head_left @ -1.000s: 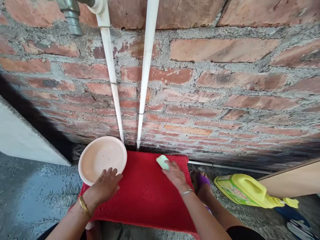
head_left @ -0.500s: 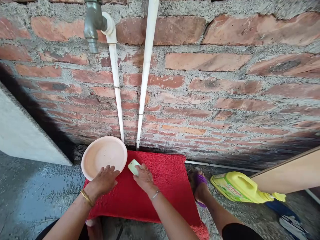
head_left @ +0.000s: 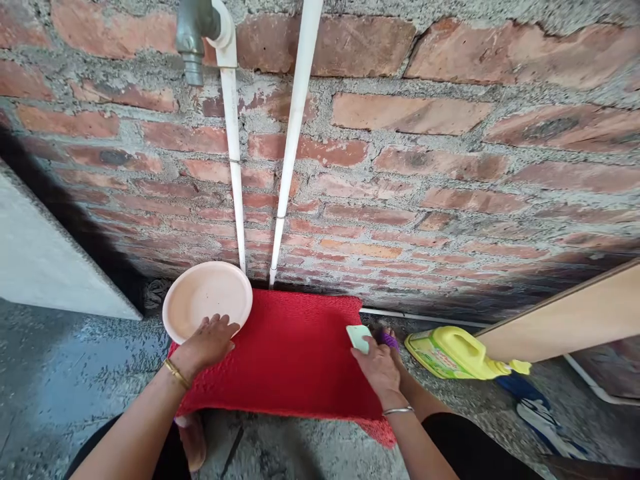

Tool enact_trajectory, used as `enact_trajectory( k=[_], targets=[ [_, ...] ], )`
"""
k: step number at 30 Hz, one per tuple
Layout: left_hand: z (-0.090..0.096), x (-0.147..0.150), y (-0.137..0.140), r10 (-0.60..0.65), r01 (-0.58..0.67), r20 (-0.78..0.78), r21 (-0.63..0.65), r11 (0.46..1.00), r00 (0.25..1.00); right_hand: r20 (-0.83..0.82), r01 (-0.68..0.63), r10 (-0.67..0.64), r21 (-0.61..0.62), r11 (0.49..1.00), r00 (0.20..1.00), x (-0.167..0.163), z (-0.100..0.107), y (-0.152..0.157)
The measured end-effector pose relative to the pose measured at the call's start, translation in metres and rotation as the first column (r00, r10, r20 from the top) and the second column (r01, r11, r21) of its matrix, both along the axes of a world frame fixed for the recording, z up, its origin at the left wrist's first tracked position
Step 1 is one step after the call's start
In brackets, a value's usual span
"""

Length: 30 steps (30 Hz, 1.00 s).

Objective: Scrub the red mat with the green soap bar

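Head view brings me both hands, palms down, with a red cloth (head_left: 295, 367) spread between and beneath them. My left hand (head_left: 210, 341) reaches in from the lower left, forearm slanting up and to the right, a gold bangle (head_left: 177, 373) at the wrist. Its fingers are stretched out flat in a wide, relaxed pose, their tips overlapping the near rim of the basin (head_left: 200, 293); I can't tell whether they touch it or hover just above.

My right hand (head_left: 380, 367) comes from the lower right, forearm slanting up and to the left, a silver bangle (head_left: 399, 411) at the wrist. Its grip is narrow, closed on the near end of a green block (head_left: 355, 335). The block's far end sticks out beyond the fingers, up and to the left, by the cloth's right edge. Its underside is hidden from me, so I can't say if it rests on the fabric.

Basin and block are well apart, the basin at the cloth's far left corner. Right of the block, a yellow jug (head_left: 463, 353) lies on the floor (head_left: 280, 447).
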<state>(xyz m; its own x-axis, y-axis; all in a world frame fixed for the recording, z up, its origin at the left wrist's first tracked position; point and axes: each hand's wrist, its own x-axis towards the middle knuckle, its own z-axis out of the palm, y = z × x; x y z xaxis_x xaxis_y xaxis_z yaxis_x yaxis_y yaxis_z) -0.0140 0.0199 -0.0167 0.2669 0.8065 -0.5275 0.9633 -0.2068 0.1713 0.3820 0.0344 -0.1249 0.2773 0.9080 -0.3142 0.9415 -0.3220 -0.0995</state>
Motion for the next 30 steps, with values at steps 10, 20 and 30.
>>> enact_trajectory(
  k=[10,20,30],
  targets=[
    [0.019,0.002,-0.010,0.009,-0.011,-0.064,-0.021,1.000,0.998,-0.270,-0.550,0.519,-0.051,0.833,0.811,-0.164,-0.015,-0.080],
    [0.031,-0.001,-0.017,0.009,-0.011,-0.062,-0.026,1.000,0.998,0.032,0.009,-0.003,-0.171,0.985,0.999,-0.018,0.011,-0.086],
    [0.026,-0.002,-0.014,-0.017,0.015,-0.079,-0.020,1.000,0.997,-0.275,-0.599,0.559,-0.087,0.796,0.782,-0.176,-0.014,-0.121]
  ],
)
